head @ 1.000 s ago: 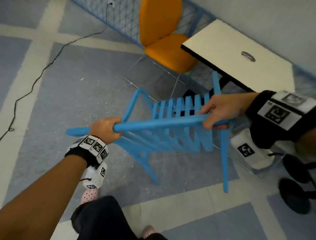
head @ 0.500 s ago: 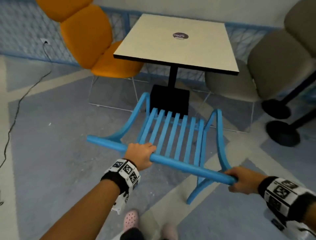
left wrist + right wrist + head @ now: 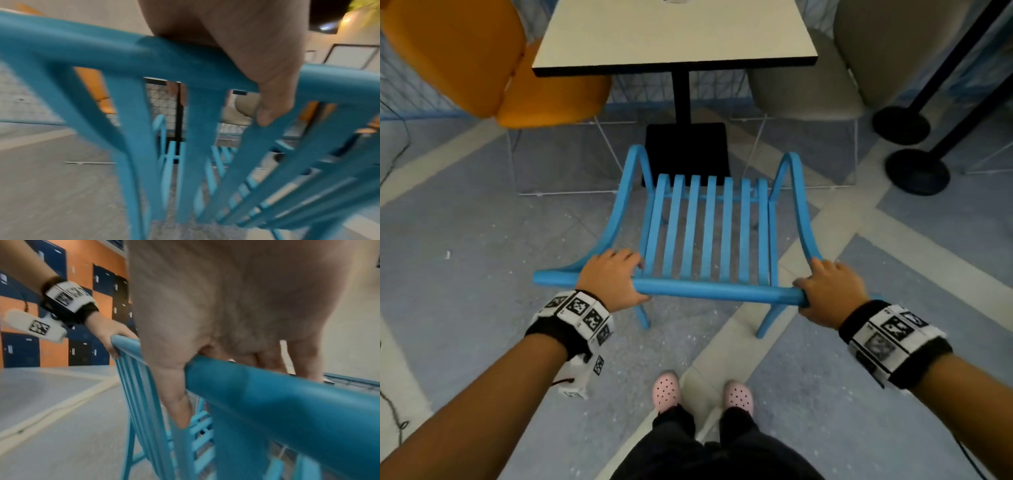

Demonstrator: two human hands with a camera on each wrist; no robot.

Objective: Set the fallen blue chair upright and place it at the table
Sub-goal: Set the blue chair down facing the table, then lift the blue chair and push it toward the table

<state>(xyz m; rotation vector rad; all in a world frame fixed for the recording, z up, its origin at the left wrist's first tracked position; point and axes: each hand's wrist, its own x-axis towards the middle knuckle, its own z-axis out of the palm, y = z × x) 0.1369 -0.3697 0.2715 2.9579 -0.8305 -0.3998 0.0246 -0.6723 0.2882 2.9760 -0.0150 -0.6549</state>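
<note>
The blue slatted chair (image 3: 709, 236) stands upright on its legs in front of me, its seat facing the square cream table (image 3: 674, 34). The seat's front edge is near the table's black base (image 3: 686, 150). My left hand (image 3: 613, 277) grips the left part of the chair's top rail (image 3: 715, 291), fingers over the far side and thumb under. My right hand (image 3: 828, 291) grips the rail's right end by the armrest. The left wrist view shows the left hand (image 3: 246, 53) on the blue chair's (image 3: 131, 113) rail; the right wrist view shows the right hand (image 3: 216, 313) wrapped round the chair (image 3: 287, 402).
An orange chair (image 3: 493, 68) stands left of the table and a beige chair (image 3: 852, 58) right of it, both on thin wire legs. Two black round post bases (image 3: 917, 171) sit at the far right. A dark cable (image 3: 393, 137) runs along the left floor. My pink shoes (image 3: 667, 390) stand behind the chair.
The chair went from tipped and lifted on its side to upright on its legs, squared up to the table. Both hands kept their hold on the top rail.
</note>
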